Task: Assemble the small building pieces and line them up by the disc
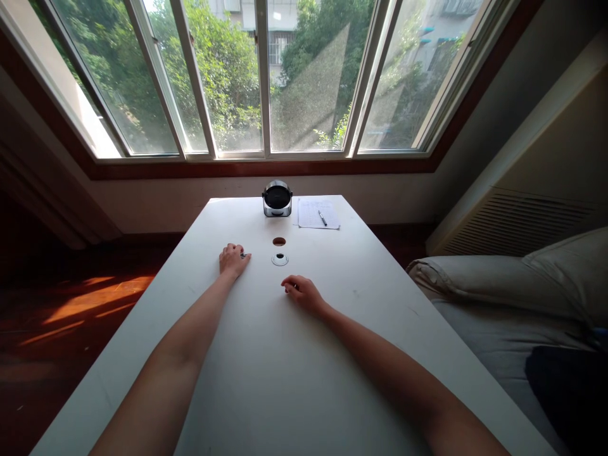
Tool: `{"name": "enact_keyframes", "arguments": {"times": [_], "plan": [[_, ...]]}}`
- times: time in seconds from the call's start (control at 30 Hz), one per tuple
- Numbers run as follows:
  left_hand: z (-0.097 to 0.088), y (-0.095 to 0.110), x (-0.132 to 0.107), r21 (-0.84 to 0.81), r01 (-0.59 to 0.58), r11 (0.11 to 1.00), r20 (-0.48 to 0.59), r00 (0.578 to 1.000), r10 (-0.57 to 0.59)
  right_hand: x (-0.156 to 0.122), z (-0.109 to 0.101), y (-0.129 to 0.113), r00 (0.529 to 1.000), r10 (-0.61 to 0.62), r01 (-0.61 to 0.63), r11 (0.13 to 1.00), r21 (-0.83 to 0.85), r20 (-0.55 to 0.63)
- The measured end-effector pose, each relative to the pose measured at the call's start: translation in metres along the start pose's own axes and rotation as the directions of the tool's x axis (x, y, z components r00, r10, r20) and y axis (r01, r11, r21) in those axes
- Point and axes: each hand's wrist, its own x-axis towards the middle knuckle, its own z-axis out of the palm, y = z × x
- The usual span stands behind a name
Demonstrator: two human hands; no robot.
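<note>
My left hand rests on the white table, its fingers closed over a small dark, shiny item. Only an edge of that item shows by the thumb, so its kind is hidden. Further right and nearer to me, my right hand lies on the tabletop with loosely curled fingers and nothing visible in them. Between and beyond the hands are a round hole in the table and, just in front of it, a pale ring-shaped cover with a dark centre.
A round black device in a silver stand is at the table's far end. Beside it, a pen lies on sheets of paper. A window spans the wall behind; a cushioned sofa stands right of the table.
</note>
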Motion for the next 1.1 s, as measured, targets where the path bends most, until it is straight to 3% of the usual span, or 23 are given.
{"name": "enact_keyframes", "arguments": {"times": [0.23,0.47,0.77,0.93,1.1], "plan": [[-0.005,0.001,0.002,0.021,0.012,1.000,-0.007,1.000,-0.012,0.001,-0.001,0.000,1.000,0.006,-0.006,1.000,-0.013,-0.004],[-0.007,0.008,-0.003,0.046,-0.270,0.962,-0.009,0.963,0.271,0.000,-0.002,-0.002,1.000,-0.010,0.010,0.999,-0.036,-0.008],[-0.018,0.013,-0.009,0.069,-0.169,0.983,-0.063,0.983,0.173,0.000,-0.002,0.000,1.000,-0.011,0.011,0.999,-0.047,-0.003],[-0.026,0.024,-0.031,0.009,-0.268,0.963,-0.067,0.961,0.268,-0.001,-0.001,-0.001,0.999,-0.050,0.050,0.995,-0.085,0.005],[-0.027,0.037,-0.070,-0.092,-0.454,0.887,0.053,0.887,0.459,-0.003,-0.001,0.001,0.993,-0.116,0.105,0.958,-0.268,-0.023]]}}
